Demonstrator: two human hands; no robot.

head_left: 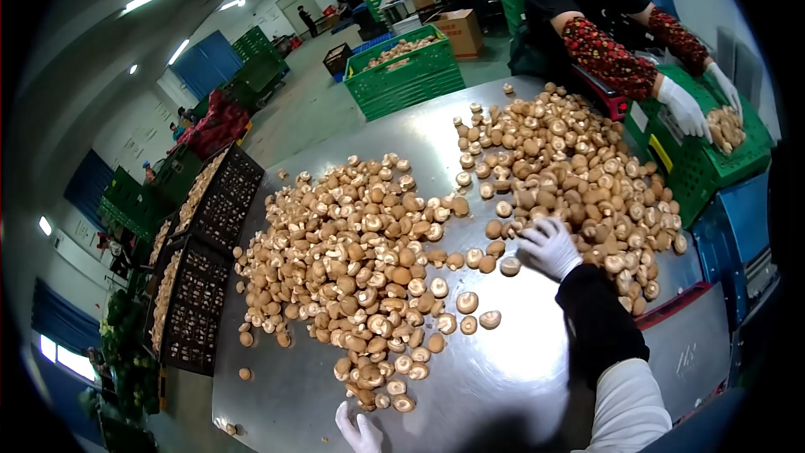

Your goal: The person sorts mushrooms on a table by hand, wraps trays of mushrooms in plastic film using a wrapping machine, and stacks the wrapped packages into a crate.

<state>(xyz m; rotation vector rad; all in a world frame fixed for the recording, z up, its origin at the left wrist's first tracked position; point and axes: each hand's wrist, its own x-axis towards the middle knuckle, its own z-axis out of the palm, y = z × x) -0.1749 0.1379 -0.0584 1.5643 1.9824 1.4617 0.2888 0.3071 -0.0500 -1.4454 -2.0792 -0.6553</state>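
Observation:
Two heaps of brown-capped mushrooms cover much of the steel table [503,369]. The left mushroom heap [335,243] spreads toward me, with several loose mushrooms [468,302] between the heaps. My right hand [551,249], in a white glove, lies at the near left edge of the right mushroom heap [579,168]. Its fingers are stretched out over the mushrooms, and I see none gripped. At the bottom edge of the view, my left hand [359,431] is white-gloved too, thumb and fingers apart, just below the near tip of the left heap. Part of it is cut off.
A co-worker's gloved hands [686,107] hold mushrooms at a green crate [713,159] on the right. Black crates [201,302] of mushrooms stand along the table's left side. Beyond the far edge are a green crate [402,75] and a cardboard box [459,32].

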